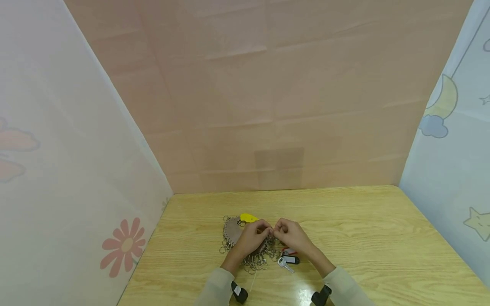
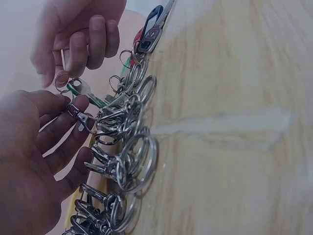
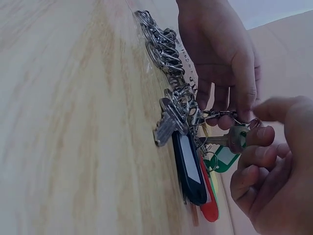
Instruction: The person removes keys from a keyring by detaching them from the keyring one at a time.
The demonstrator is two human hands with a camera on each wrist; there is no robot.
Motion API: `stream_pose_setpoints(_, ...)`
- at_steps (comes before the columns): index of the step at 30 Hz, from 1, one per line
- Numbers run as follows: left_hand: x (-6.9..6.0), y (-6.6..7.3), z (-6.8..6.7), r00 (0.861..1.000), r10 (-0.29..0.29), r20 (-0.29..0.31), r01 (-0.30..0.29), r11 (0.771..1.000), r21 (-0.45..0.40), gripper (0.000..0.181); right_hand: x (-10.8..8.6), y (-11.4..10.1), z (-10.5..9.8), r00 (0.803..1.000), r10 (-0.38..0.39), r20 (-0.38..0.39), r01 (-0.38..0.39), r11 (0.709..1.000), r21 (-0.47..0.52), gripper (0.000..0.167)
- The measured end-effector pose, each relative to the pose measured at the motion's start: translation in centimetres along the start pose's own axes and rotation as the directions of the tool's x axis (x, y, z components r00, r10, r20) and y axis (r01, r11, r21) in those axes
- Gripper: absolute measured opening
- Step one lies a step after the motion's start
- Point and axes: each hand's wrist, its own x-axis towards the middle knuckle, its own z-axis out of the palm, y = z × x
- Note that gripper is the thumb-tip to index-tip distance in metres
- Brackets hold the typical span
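Head view, lower ctr: L hand and R hand meet, fingertips almost touching, above the R edge of a brown pad fringed w/ clasps and rings.

L grip is nearly closed, a thumb-and-finger pinch on a clasp, approx. ctr-right of the R wrist pic; its other fingers are spread more loosely. R grip is likewise drawn tight, thumb and index pinching a small key ring, right of ctr there.

Main relation: the key is just below the key ring in the R wrist pic, its head by R index, so R hand is nearer. Long axis runs roughly level across that pic, blade pointing left, toward the tabletop side. Clasp is up-left of the key head, just beside it. Can't tell if ring and clasp are linked; fingers cover the join.

Green tag is directly under the key there; black tag and red tag are lower ctr, w/ more keys beside them.
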Motion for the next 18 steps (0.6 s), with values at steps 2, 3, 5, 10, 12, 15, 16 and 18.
stream_pose_setpoints(2,-0.06,0.18,0.04,1.0,-0.004,0.001,0.004,1.0,-0.004,0.014,-0.09,-0.05,-0.09,1.0,0.0,-0.003,0.0,1.0,-0.009,0.011)
stream_pose_setpoints(3,-0.1,0.29,0.06,1.0,-0.006,0.002,0.006,1.0,-0.004,0.014,-0.13,-0.08,-0.12,1.0,0.004,-0.007,-0.004,1.0,-0.011,0.01)
stream_pose_setpoints(5,-0.12,0.35,0.01,1.0,-0.007,0.004,0.007,1.0,-0.006,0.014,-0.09,-0.11,-0.12,1.0,0.008,-0.014,-0.008,1.0,-0.022,0.009)
stream_pose_setpoints(10,-0.15,0.33,-0.06,1.0,0.01,0.01,-0.01,1.0,-0.001,0.014,0.02,-0.27,-0.14,0.999,0.033,-0.032,-0.034,0.999,-0.034,0.006)
stream_pose_setpoints(12,-0.15,0.28,-0.06,1.0,0.015,0.012,-0.015,1.0,0.003,0.014,0.06,-0.35,-0.13,0.998,0.048,-0.039,-0.05,0.998,-0.033,0.005)
stream_pose_setpoints(15,-0.14,0.21,0.01,1.0,0.013,0.012,-0.013,1.0,0.004,0.014,0.09,-0.37,-0.12,0.997,0.059,-0.048,-0.061,0.997,-0.039,0.004)
stream_pose_setpoints(16,-0.13,0.19,0.04,1.0,0.012,0.012,-0.012,1.0,0.001,0.015,0.1,-0.39,-0.11,0.997,0.06,-0.049,-0.062,0.997,-0.041,0.004)
stream_pose_setpoints(18,-0.09,0.19,0.08,1.0,0.006,0.013,-0.006,1.0,-0.004,0.015,0.11,-0.42,-0.1,0.997,0.058,-0.049,-0.06,0.997,-0.042,0.003)
